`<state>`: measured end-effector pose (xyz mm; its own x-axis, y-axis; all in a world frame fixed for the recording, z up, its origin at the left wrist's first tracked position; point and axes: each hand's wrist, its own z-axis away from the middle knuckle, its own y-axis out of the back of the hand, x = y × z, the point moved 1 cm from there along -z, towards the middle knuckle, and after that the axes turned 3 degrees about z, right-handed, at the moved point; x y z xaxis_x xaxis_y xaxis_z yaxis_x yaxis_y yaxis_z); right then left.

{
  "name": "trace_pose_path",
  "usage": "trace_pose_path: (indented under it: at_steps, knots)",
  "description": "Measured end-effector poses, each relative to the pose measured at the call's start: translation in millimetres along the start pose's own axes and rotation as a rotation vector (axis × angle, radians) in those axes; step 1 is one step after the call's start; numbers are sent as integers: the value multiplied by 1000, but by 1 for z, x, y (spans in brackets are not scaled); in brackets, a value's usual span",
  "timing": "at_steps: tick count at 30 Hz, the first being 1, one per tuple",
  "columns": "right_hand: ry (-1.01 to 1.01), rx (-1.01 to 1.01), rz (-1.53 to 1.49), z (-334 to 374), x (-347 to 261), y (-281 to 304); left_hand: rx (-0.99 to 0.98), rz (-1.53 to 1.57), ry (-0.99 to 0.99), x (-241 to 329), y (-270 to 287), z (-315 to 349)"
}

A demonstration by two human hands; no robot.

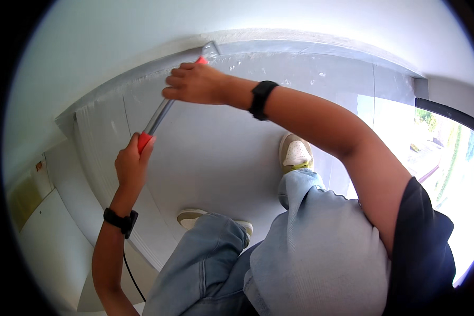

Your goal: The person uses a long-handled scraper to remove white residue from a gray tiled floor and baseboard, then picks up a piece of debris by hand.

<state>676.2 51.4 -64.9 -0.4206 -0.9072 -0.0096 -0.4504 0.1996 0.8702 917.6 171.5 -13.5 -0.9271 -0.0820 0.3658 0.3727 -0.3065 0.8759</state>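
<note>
A long-handled scraper (pixel 159 117) with a metal shaft and red grips slants up and away from me. My left hand (pixel 131 162) is closed round the red grip at its near end. Farther along, my right hand (pixel 197 84) wraps round the upper shaft, just below a second red part. Past that hand the scraper's metal head (pixel 210 50) is at the strip where the white wall meets the grey surface. Its edge is partly unclear, so I cannot tell if it touches.
White chips and smears (pixel 234 66) lie on the grey surface (pixel 216 142) near the wall (pixel 142 31). My shoes (pixel 296 152) stand on that surface. A bright window opening (pixel 442 142) is at the right. Curved pale panels (pixel 52 237) are at the lower left.
</note>
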Motion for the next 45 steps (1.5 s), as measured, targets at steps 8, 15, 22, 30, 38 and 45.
trace_pose_path:
  at_steps: [8,15,22,30,38,45]
  knots:
    - [14,-11,-18,18,0,5,-37,12,-12,15,-26,12]
    - [72,31,-33,-22,-12,-18,87,7,25,-20,-2,19]
    - [61,-31,89,12,5,-1,70,-13,-7,21,-12,9]
    - [56,-2,11,-19,-10,-11,166,-53,4,-17,-14,14]
    - [37,15,48,23,3,-6,96,-82,0,26,-25,10]
    - [66,70,-21,-21,-13,-18,156,28,50,-22,-18,21]
